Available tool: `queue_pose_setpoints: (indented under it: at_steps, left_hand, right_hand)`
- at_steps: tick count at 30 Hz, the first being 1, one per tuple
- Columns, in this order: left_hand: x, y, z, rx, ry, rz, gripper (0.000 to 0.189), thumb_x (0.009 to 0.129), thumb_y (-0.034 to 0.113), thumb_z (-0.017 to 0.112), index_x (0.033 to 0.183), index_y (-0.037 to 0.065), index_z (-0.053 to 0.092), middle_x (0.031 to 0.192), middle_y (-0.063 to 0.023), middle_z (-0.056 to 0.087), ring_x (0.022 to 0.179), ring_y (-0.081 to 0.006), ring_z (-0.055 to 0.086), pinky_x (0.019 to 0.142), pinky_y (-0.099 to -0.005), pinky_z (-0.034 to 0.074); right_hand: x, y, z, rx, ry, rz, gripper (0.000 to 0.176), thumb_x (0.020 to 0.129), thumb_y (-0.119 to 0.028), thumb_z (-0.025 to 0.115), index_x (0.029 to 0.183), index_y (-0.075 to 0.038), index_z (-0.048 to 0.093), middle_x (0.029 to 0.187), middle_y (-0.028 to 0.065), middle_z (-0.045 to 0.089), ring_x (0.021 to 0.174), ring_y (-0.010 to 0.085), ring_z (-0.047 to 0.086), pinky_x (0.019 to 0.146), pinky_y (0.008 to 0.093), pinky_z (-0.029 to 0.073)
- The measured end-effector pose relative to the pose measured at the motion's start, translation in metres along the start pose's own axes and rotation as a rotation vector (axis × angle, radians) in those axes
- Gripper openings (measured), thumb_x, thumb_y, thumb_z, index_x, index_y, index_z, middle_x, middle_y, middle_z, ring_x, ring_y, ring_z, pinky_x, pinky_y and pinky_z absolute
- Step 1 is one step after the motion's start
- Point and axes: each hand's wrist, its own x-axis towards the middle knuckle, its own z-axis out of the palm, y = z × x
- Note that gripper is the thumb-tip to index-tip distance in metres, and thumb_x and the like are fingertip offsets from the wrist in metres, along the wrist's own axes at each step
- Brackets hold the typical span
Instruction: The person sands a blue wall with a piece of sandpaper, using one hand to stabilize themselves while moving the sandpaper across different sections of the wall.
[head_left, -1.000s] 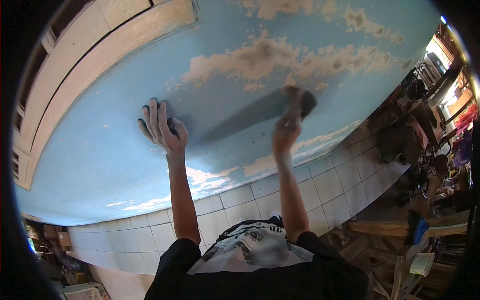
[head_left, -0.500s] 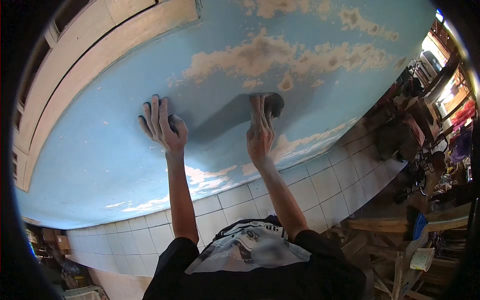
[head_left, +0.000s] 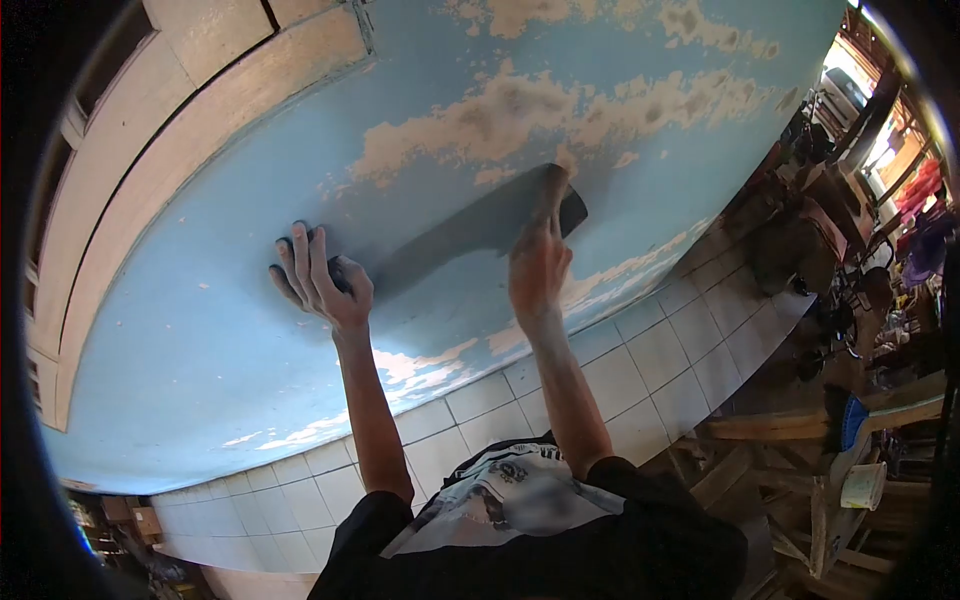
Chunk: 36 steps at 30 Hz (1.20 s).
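My left hand (head_left: 322, 284) rests on the blue painted wall (head_left: 230, 330) with its fingers spread, holding nothing. To its right, my right hand (head_left: 540, 265) presses a dark grey sheet (head_left: 574, 212) that looks like sandpaper against the wall. The fingers lie over the sheet and are slightly blurred; its dark edge shows to their right. A long dark shadow stretches across the wall between the two hands. Just above my right hand, the paint is worn off in pale, uneven patches (head_left: 480, 115). More pale patches run along the bottom of the blue paint.
White tiles (head_left: 430, 440) cover the lower wall below the blue. A cream wooden frame (head_left: 190, 150) borders the wall at upper left. At right are wooden beams (head_left: 770, 428), a blue-bristled brush (head_left: 853, 422), a pale tub (head_left: 862, 486) and assorted clutter.
My right hand has moved right and slightly up along the wall with the dark sheet. My left hand stays at nearly the same place on the wall. The view has shifted a little.
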Motion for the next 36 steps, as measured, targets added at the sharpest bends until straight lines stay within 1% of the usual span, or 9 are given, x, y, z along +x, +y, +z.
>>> queue_pose_setpoints:
  at_steps: [9,11,14,18,21,26,28,31,36]
  left_hand:
    - [0.017,0.034,0.010,-0.298,0.015,0.198,0.034,0.078,0.005,0.044,0.111,0.004,0.053,0.119,-0.0137,0.057,0.118,-0.0304,0.049,0.106,-0.0499,0.021]
    - [0.019,0.036,0.015,-0.368,0.016,0.225,0.033,0.078,0.004,0.043,0.110,0.004,0.053,0.118,-0.0137,0.058,0.116,-0.0301,0.051,0.105,-0.0497,0.024]
    - [0.021,0.037,0.024,-0.370,-0.004,0.255,0.036,0.077,0.003,0.042,0.111,0.005,0.053,0.117,-0.0127,0.058,0.116,-0.0294,0.051,0.103,-0.0476,0.029]
    - [0.024,0.041,0.023,-0.291,-0.017,0.226,0.037,0.074,0.002,0.043,0.109,0.006,0.056,0.117,-0.0088,0.059,0.114,-0.0268,0.052,0.102,-0.0444,0.030]
    - [0.027,0.045,0.026,-0.234,-0.016,0.238,0.037,0.074,0.002,0.044,0.106,0.009,0.059,0.117,-0.0067,0.060,0.113,-0.0253,0.053,0.102,-0.0433,0.030]
    - [0.029,0.045,0.012,-0.272,-0.096,0.181,0.043,0.067,0.001,0.050,0.102,0.021,0.063,0.120,0.0034,0.059,0.111,-0.0162,0.055,0.105,-0.0381,0.028]
    - [0.031,0.047,0.007,-0.293,-0.178,0.323,0.045,0.068,0.003,0.055,0.106,0.025,0.062,0.123,0.0076,0.056,0.113,-0.0134,0.053,0.107,-0.0389,0.025]
    - [0.047,0.057,0.007,-0.287,-0.265,0.396,0.047,0.070,0.007,0.059,0.112,0.027,0.059,0.126,0.0099,0.053,0.115,-0.0111,0.051,0.108,-0.0395,0.025]
    - [0.067,0.062,0.011,-0.324,-0.358,0.503,0.054,0.066,0.000,0.059,0.114,0.024,0.056,0.127,0.0081,0.052,0.117,-0.0118,0.049,0.108,-0.0407,0.027]
  right_hand:
    - [0.004,-0.015,-0.006,0.047,0.097,0.060,0.064,0.079,0.009,0.048,0.137,0.006,0.019,0.128,0.0290,0.040,0.084,0.0407,0.061,0.062,0.0393,0.056]
    - [-0.002,-0.015,0.003,0.029,-0.065,0.063,0.060,0.080,0.009,0.047,0.134,0.008,0.022,0.122,0.0317,0.045,0.080,0.0410,0.061,0.059,0.0384,0.056]
    - [-0.005,-0.012,0.004,-0.009,0.028,0.003,0.049,0.080,0.008,0.048,0.126,0.011,0.031,0.113,0.0317,0.051,0.078,0.0405,0.061,0.058,0.0394,0.055]
    - [0.005,0.003,-0.002,0.022,-0.227,0.058,0.070,0.076,0.009,0.051,0.133,0.016,0.010,0.133,0.0374,0.025,0.073,0.0350,0.064,0.055,0.0310,0.056]
    - [-0.001,-0.020,0.001,-0.177,-0.151,-0.119,0.071,0.075,0.007,0.055,0.132,0.017,0.013,0.132,0.0369,0.029,0.078,0.0396,0.063,0.058,0.0321,0.057]
    - [-0.002,-0.016,-0.001,-0.119,-0.102,-0.089,0.073,0.074,0.008,0.055,0.132,0.017,0.012,0.133,0.0359,0.027,0.077,0.0380,0.063,0.055,0.0316,0.056]
    - [-0.002,-0.016,0.001,-0.091,-0.085,-0.057,0.073,0.074,0.008,0.055,0.133,0.016,0.012,0.133,0.0352,0.028,0.076,0.0371,0.064,0.054,0.0311,0.056]
    - [-0.001,-0.014,-0.002,-0.170,-0.204,-0.049,0.073,0.074,0.008,0.054,0.133,0.015,0.013,0.133,0.0337,0.030,0.074,0.0359,0.064,0.052,0.0316,0.056]
    - [0.007,0.012,0.004,-0.097,-0.051,-0.144,0.071,0.073,0.010,0.055,0.131,0.017,0.015,0.130,0.0348,0.034,0.072,0.0365,0.063,0.058,0.0343,0.055]
